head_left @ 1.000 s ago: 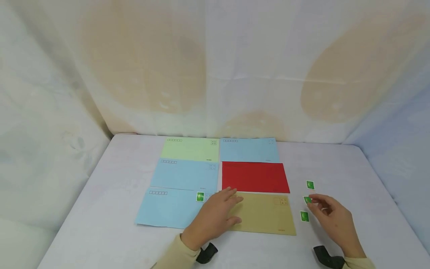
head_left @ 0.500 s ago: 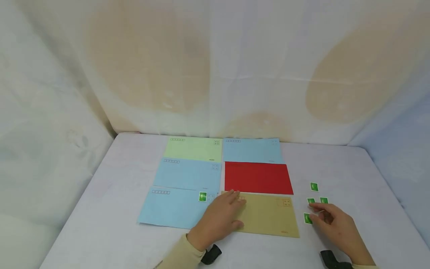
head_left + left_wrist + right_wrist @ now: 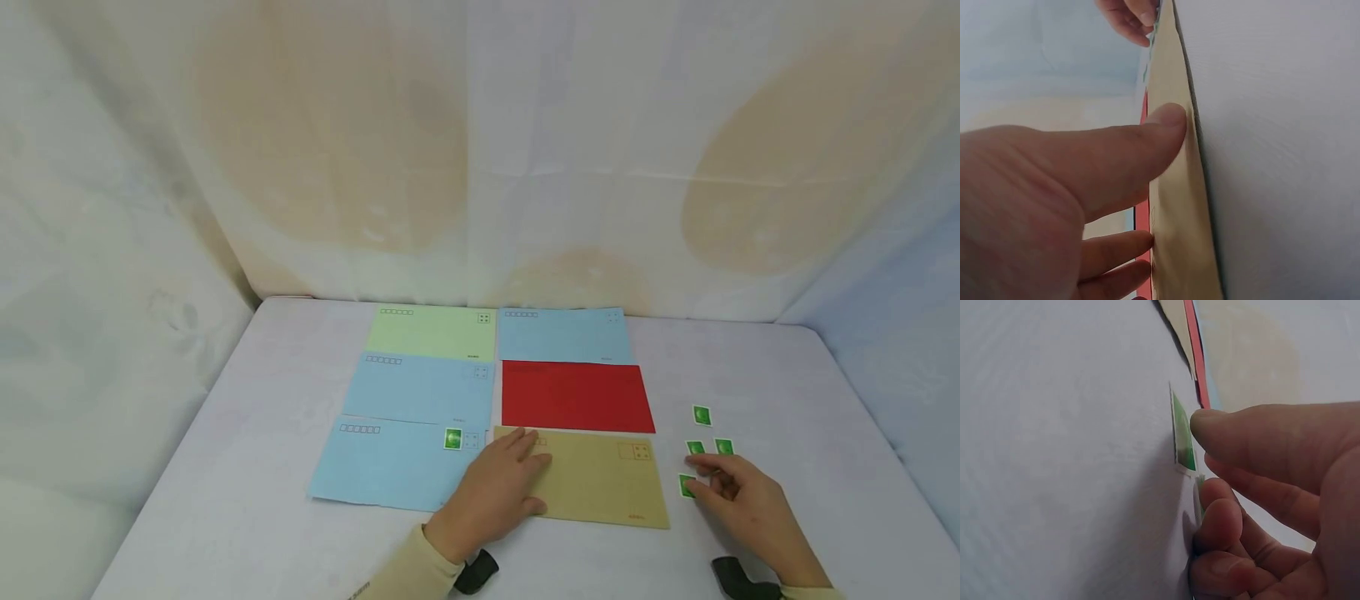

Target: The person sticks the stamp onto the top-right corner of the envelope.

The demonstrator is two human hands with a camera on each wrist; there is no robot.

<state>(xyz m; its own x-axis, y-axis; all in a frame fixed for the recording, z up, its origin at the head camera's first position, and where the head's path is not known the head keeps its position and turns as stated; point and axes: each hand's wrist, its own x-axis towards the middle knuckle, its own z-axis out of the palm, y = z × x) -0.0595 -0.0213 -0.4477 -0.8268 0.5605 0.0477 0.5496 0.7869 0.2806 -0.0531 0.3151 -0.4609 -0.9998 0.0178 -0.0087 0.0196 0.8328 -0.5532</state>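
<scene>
My left hand (image 3: 495, 482) rests on the left end of a tan envelope (image 3: 600, 483), fingers spread; in the left wrist view its thumb (image 3: 1160, 137) lies over the envelope's near edge. Several small green stamps lie on the table right of the envelopes. My right hand (image 3: 750, 504) hovers low over them, thumb and index finger apart, other fingers curled in, gripping nothing. Its thumb tip overlaps the nearest stamp (image 3: 686, 485), and the index fingertip partly covers the stamp (image 3: 695, 447) beyond it. In the right wrist view the thumb is right beside the flat-lying stamp (image 3: 1183, 434).
Left of the tan envelope lies a blue envelope (image 3: 382, 467) bearing a green stamp (image 3: 453, 438). Behind are a red envelope (image 3: 577, 396), two more blue ones and a pale green envelope (image 3: 427, 332). More stamps lie at the far stamp (image 3: 702, 415). Pale cloth walls (image 3: 480, 167) enclose the table.
The right hand has drawn slightly towards the body, uncovering a stamp beyond it. Its thumb now overlaps the nearest stamp. The left hand stays on the tan envelope; the head view has shifted slightly.
</scene>
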